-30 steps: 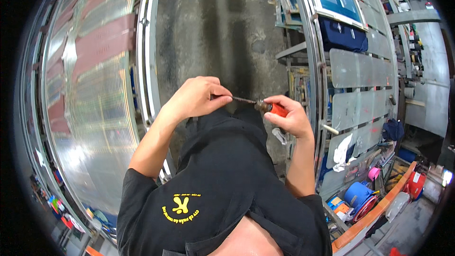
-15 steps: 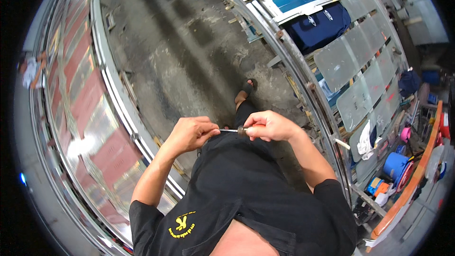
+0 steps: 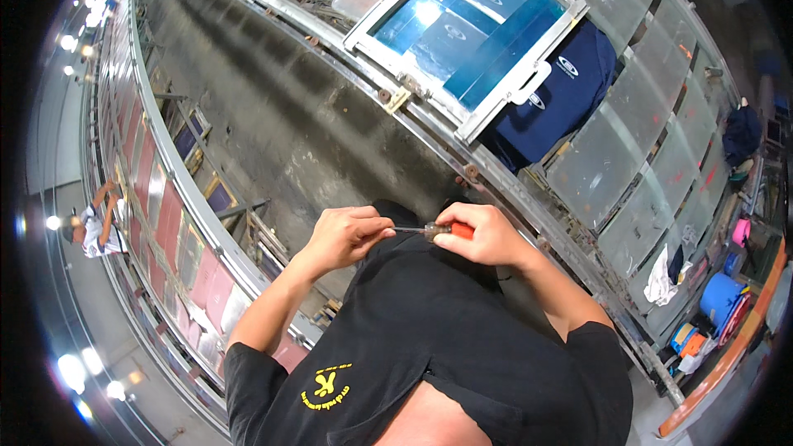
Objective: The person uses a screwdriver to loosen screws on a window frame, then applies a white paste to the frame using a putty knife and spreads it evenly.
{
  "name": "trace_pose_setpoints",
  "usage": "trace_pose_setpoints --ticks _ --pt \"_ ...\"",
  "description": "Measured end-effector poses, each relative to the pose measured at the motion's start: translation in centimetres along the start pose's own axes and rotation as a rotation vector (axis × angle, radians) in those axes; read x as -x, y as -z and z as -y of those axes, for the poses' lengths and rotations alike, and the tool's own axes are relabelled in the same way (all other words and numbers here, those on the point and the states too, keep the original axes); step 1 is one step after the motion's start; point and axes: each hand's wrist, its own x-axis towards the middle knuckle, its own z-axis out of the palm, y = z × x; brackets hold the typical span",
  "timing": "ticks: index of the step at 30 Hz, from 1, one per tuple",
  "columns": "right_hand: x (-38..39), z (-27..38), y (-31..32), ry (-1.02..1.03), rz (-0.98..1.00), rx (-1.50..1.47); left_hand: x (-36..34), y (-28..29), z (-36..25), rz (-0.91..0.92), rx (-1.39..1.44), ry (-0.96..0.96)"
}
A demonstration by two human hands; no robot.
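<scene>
A screwdriver (image 3: 431,231) with an orange and clear handle lies level in front of my black shirt. My right hand (image 3: 487,235) is closed round its handle. At the other end, the fingers of my left hand (image 3: 349,235) pinch the thin metal shaft near its tip, which they hide. Both hands are at waist height, apart from the tables on either side.
To the right runs a long table with a metal rail (image 3: 330,40), grey boards (image 3: 595,169) and a white-rimmed printing screen (image 3: 376,16) beside navy fabric (image 3: 553,107). Reddish boards (image 3: 169,215) line the left table; another person (image 3: 99,227) stands beyond it. A blue round container (image 3: 721,297) sits far right.
My view has turned and shifted toward the right-hand table, so the printing screen shows larger. Both hands keep their hold on the screwdriver.
</scene>
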Motion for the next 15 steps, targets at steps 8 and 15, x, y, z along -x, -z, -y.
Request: trace_pose_setpoints --ticks 8,15 --pt "-7.2 -1.4 3.3 -0.534 -0.059 -0.396 -13.5 6.0 7.2 0.143 -0.135 -0.370" --pt "-15.4 -1.2 3.7 -0.822 -0.218 -0.726 -24.2 10.1 15.9 0.319 -0.067 -0.663"
